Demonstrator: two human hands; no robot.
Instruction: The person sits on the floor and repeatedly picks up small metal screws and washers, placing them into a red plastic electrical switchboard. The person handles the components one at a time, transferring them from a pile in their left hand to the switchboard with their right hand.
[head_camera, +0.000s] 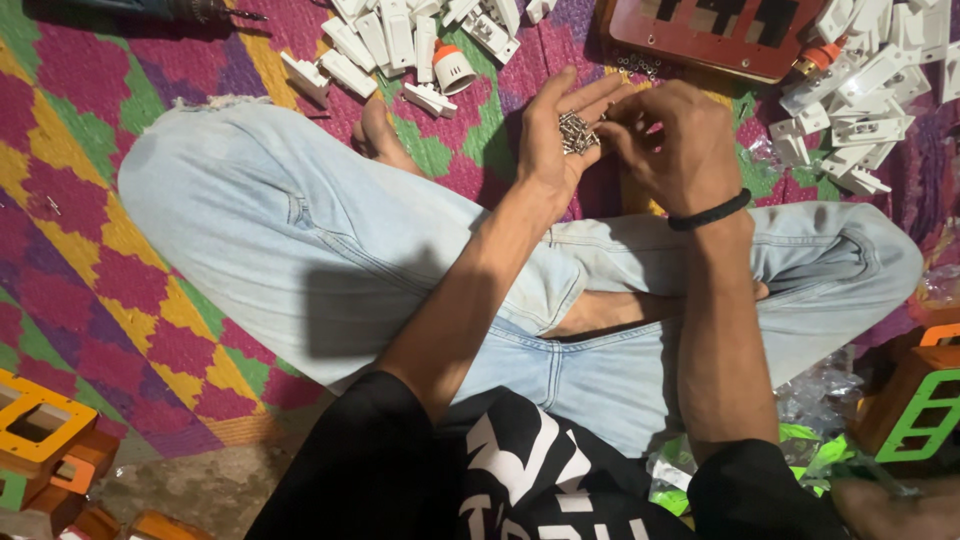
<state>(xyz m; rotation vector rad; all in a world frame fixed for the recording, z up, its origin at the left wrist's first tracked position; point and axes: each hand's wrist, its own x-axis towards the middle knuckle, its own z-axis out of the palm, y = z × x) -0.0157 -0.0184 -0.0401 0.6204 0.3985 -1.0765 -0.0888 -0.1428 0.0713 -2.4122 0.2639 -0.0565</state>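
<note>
I sit cross-legged in light blue jeans on a woven mat. My left hand is cupped palm-up and holds a small heap of metal screws. My right hand, with a black band on its wrist, curls over the heap, and its fingertips touch the screws at the right side of the pile. Whether a screw is pinched between those fingers is hidden.
Several white plastic parts lie on the pink, green and yellow mat ahead, with more white plastic parts at the right. A red-brown board lies at the top. Orange frames sit at lower left, a green frame at lower right.
</note>
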